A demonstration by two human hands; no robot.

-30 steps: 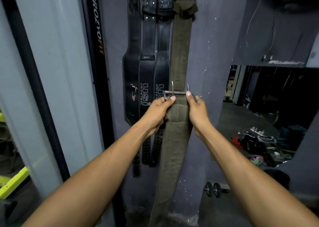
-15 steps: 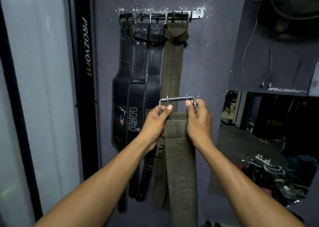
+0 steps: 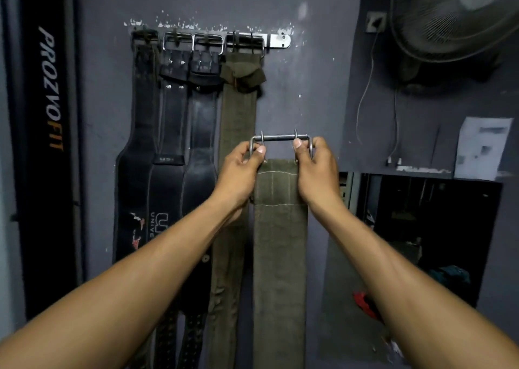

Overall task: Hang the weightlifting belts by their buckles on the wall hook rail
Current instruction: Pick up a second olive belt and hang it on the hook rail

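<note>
I hold an olive canvas belt (image 3: 279, 242) up in front of the wall, its length hanging straight down. My left hand (image 3: 241, 172) pinches the left end of its steel buckle (image 3: 280, 138) and my right hand (image 3: 314, 166) pinches the right end. The buckle sits well below the metal hook rail (image 3: 276, 41). Three black leather belts (image 3: 168, 149) and another olive belt (image 3: 238, 110) hang from the rail by their buckles. The rail's right end is bare.
A black upright padded post (image 3: 49, 144) with lettering stands at the left. A wall fan (image 3: 455, 14) with a dangling cord (image 3: 365, 87) is mounted at upper right. A paper sheet (image 3: 481, 146) is stuck to the wall above a dark opening (image 3: 421, 228).
Both hands have lifted the olive belt's buckle higher and a little to the right, closer to the rail. My view has tilted up, bringing the whole rail and the fan into sight.
</note>
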